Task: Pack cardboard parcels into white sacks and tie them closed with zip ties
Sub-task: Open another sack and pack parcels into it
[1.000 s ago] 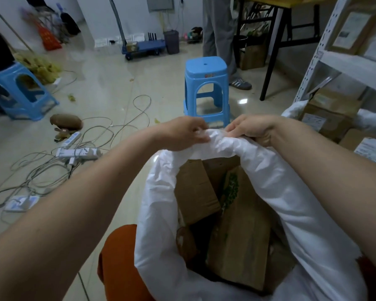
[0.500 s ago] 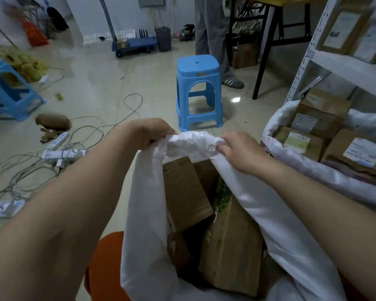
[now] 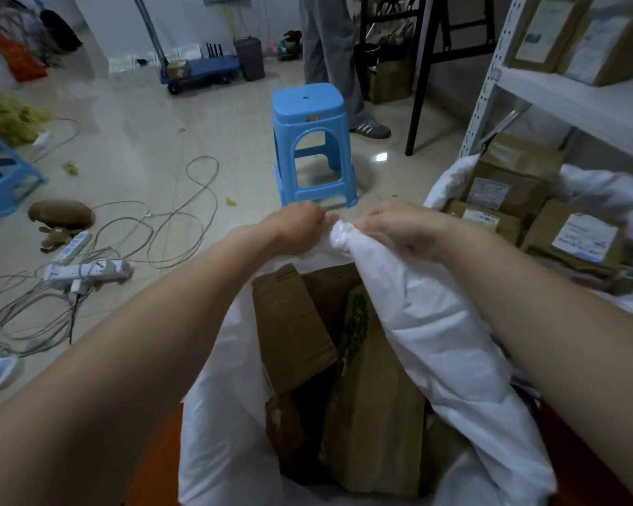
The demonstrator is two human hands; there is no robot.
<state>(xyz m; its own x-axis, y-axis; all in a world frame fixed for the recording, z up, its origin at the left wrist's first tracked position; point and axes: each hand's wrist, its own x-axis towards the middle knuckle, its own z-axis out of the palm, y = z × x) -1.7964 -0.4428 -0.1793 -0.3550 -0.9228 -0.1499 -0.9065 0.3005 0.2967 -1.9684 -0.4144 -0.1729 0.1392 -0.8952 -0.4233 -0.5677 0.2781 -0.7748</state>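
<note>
White sack [image 3: 435, 341] sits right in front, standing upright, thin crinkly plastic, mouth partly open on the near side. Its far rim is bunched into a little crumpled knot [image 3: 340, 237] up top. Inside are brown cardboard parcels [image 3: 293, 323] packed on end, leaning against each other; one [image 3: 373, 396] has a green print down its edge. Off to the right there's a second sack [image 3: 600, 184], mouth wide open, low on the floor by the shelf, filled with more parcels [image 3: 570, 235] lying flat with white labels facing up.
</note>
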